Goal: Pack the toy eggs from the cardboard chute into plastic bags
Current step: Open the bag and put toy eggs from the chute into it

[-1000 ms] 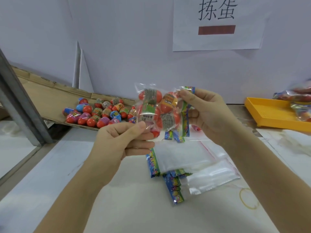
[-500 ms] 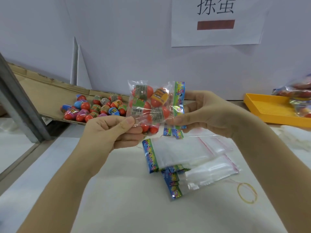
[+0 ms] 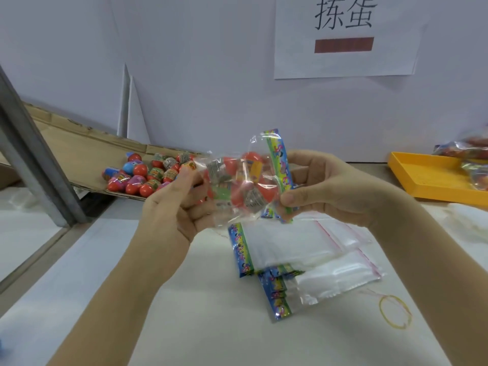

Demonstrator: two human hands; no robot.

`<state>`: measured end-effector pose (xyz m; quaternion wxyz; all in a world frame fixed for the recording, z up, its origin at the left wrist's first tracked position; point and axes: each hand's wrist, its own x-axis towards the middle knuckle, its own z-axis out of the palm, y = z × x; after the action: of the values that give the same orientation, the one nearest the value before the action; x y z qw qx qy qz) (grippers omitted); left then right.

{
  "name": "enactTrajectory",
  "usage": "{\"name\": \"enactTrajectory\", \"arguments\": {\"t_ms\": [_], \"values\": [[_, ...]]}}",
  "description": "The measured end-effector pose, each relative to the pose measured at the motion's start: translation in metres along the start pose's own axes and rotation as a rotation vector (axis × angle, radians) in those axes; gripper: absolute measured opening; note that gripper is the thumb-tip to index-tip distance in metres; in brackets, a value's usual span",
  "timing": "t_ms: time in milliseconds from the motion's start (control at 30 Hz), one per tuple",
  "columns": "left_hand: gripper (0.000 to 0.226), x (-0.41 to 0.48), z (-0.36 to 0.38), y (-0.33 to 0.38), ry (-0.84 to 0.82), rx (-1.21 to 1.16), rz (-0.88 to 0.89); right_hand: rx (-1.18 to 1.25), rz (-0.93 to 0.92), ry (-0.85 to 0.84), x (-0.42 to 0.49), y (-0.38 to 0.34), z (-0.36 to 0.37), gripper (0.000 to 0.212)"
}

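Note:
A clear plastic bag [image 3: 237, 186] filled with several red toy eggs hangs above the table between both hands. My left hand [image 3: 177, 204] grips its left side. My right hand [image 3: 322, 188] pinches the colourful printed strip along its right edge, thumb in front. Behind the left hand, several loose toy eggs [image 3: 142, 174], red, blue and pink, lie at the low end of the cardboard chute [image 3: 79, 151]. Below the held bag, a stack of empty plastic bags [image 3: 293, 249] with printed header strips lies flat on the table.
A yellow tray [image 3: 433, 180] at the right holds filled bags [image 3: 472, 157]. A yellow rubber band [image 3: 394, 311] lies on the white table near the bag stack. A grey metal post [image 3: 34, 157] slants at the left. A paper sign [image 3: 346, 35] hangs on the wall.
The filled bag has tilted, its printed strip now leaning left at the top. My left hand has slid further along the bag's side, and my right thumb has dropped to the strip's lower end.

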<state>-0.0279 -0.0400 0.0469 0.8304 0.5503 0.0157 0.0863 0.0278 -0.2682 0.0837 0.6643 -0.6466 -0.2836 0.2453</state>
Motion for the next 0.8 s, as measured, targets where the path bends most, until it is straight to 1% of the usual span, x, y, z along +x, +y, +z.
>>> {"name": "enactTrajectory", "arguments": {"t_ms": [67,167,267,300,400,433,500,600,633,667,733,767,800], "values": [[0.022,-0.001,-0.002,-0.001,0.035,-0.009,0.083,-0.071,0.026,0.003,0.001,0.000,0.003,0.050],[0.019,-0.002,-0.004,-0.003,0.030,0.075,0.109,-0.179,0.088,0.003,0.001,-0.001,0.007,0.050],[0.018,-0.004,-0.002,-0.004,0.046,0.178,0.162,-0.324,0.094,0.001,0.003,0.000,0.012,0.043],[0.019,-0.004,-0.002,-0.005,0.043,0.199,0.176,-0.346,0.076,0.041,0.005,0.001,0.016,0.041],[0.021,-0.004,-0.001,-0.007,0.051,0.239,0.203,-0.316,-0.025,0.287,0.011,0.004,0.016,0.049],[0.021,-0.004,-0.001,-0.007,0.061,0.239,0.209,-0.317,-0.044,0.333,0.013,0.005,0.015,0.049],[0.021,-0.004,0.001,-0.007,0.079,0.229,0.220,-0.336,-0.055,0.352,0.013,0.005,0.012,0.047],[0.021,-0.004,0.002,-0.006,0.053,0.221,0.227,-0.306,-0.123,0.379,0.013,0.005,0.015,0.030],[0.026,-0.003,0.003,-0.005,0.063,0.201,0.197,-0.301,-0.175,0.406,0.013,0.006,0.017,0.025],[0.038,-0.002,0.004,-0.005,0.100,0.167,0.136,-0.310,-0.241,0.435,0.014,0.007,0.020,0.022],[0.062,0.000,0.003,-0.007,0.180,0.102,-0.060,-0.348,-0.396,0.492,0.015,0.009,0.028,0.013],[0.071,0.001,0.001,-0.007,0.182,0.093,-0.161,-0.382,-0.466,0.505,0.016,0.010,0.031,0.007],[0.079,0.000,0.000,-0.008,0.143,0.096,-0.249,-0.445,-0.517,0.506,0.016,0.012,0.033,0.005]]}}
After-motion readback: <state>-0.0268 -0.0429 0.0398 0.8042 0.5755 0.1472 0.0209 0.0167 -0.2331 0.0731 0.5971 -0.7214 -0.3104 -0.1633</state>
